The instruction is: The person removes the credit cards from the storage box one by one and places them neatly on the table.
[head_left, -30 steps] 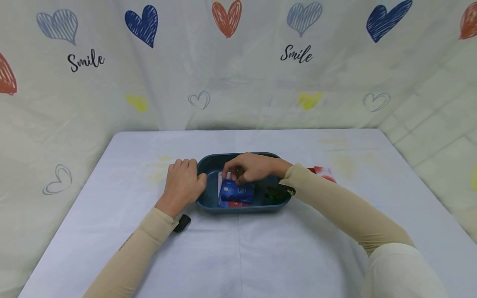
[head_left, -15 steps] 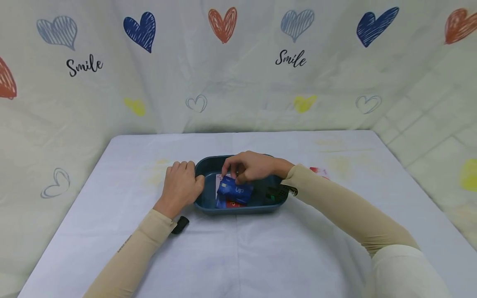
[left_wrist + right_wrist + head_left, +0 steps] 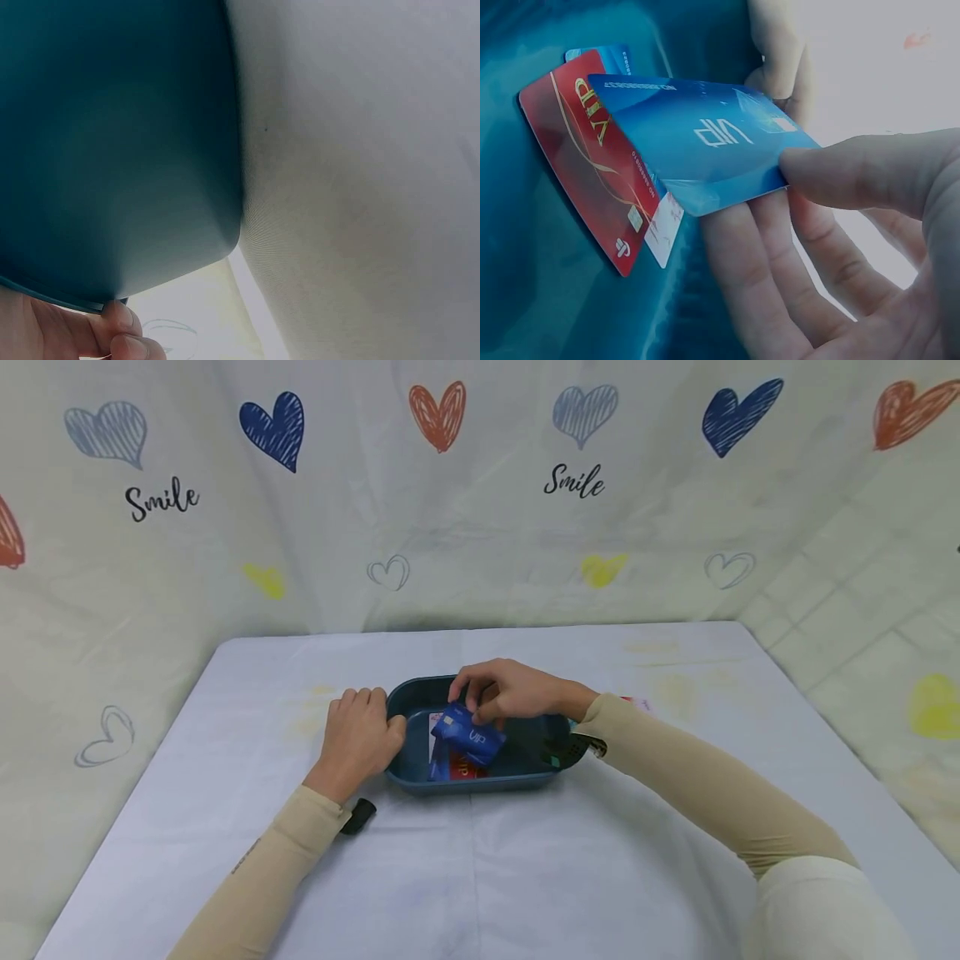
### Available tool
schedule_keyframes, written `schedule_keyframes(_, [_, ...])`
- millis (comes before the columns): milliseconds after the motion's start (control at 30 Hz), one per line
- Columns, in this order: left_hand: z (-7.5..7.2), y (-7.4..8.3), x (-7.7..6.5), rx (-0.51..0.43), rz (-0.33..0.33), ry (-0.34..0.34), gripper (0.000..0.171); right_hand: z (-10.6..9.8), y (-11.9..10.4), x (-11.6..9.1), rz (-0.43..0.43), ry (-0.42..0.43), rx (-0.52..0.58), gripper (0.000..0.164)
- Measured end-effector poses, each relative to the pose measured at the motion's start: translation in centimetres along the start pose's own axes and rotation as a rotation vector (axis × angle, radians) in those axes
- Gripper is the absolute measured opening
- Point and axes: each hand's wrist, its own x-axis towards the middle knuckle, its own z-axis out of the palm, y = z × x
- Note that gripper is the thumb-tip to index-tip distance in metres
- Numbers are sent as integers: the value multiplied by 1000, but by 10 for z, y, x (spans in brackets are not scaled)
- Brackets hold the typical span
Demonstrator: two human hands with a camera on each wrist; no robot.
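Blue-green tray [image 3: 450,787], its long axis left to right as I view it. The left hand [image 3: 356,739] is clamped on it at its left end; inside, the right hand [image 3: 517,691] pinches the blue VIP card [image 3: 697,142] between thumb and fingers. I read that card as tilted, its long axis slanting, chip end toward the tray's left end and slightly farther side. The red VIP card [image 3: 592,165] lies in the tray below.

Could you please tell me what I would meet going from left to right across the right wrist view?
A red rectangular card with gold lettering, a glossy blue rectangular card with white VIP lettering, then the person's right hand, which pinches that blue card.
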Motion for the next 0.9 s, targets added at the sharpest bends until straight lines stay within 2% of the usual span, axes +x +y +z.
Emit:
schedule_keyframes(533, [1, 2, -2, -10, -4, -18, 27, -6, 0, -23, 17, 122, 60, 32])
schedule_keyframes(900, [1, 2, -2, -5, 8, 4, 26, -19, 4, -44, 49, 242, 118, 30])
